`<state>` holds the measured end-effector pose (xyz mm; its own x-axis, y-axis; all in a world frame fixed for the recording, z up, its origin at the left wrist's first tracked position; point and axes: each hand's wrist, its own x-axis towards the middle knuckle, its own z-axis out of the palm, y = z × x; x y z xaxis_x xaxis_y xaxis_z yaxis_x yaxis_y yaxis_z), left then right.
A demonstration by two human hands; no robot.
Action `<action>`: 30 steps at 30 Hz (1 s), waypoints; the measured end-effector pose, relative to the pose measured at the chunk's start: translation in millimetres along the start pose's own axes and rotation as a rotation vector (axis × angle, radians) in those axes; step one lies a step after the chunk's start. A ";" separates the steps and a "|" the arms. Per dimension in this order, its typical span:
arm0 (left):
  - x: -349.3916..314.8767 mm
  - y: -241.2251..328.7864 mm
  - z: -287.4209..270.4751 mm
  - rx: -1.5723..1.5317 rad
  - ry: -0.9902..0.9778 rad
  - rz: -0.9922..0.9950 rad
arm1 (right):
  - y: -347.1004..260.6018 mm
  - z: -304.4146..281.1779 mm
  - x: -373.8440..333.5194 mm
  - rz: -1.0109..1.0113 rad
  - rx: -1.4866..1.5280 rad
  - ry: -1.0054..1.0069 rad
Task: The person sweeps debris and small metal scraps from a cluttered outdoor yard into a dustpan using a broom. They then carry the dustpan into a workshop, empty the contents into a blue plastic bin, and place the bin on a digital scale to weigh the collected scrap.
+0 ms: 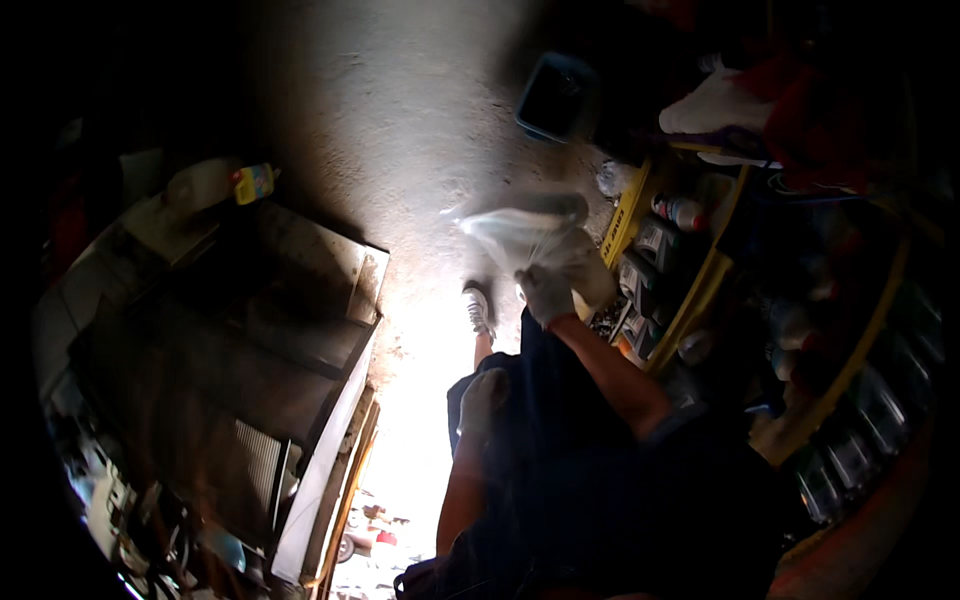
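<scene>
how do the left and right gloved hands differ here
The right hand grips a pale, see-through bag, while the left hand shows nothing held. The right hand is higher in the picture; the left hand is lower, by the dark clothing. Both wear pale gloves.

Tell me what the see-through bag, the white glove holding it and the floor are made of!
Bag: probably thin, shiny plastic; it's see-through, with bright streaks.
Glove: maybe cloth, dull white, but any weave is too small to see.
Floor: perhaps concrete or packed dirt, rough and dull, with little bumps.
</scene>
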<state>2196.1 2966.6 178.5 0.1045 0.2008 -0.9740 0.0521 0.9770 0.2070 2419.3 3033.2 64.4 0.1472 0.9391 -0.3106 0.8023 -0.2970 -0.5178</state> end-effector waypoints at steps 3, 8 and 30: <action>2.6 -14.3 3.3 -0.387 -0.260 0.098 | -68.8 -40.3 -40.7 -0.022 0.133 -0.159; -35.7 21.6 12.4 -0.759 -0.433 -0.078 | -127.0 -71.8 -101.2 -0.276 0.127 -0.223; -242.1 -422.0 -271.4 0.447 1.033 0.892 | -417.4 43.1 -429.4 -0.884 0.291 -0.489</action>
<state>1879.3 2525.4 302.0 -0.4767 0.8739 -0.0953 0.6768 0.4341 0.5946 1996.2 2746.4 379.6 -0.7248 0.6888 0.0164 0.3310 0.3689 -0.8685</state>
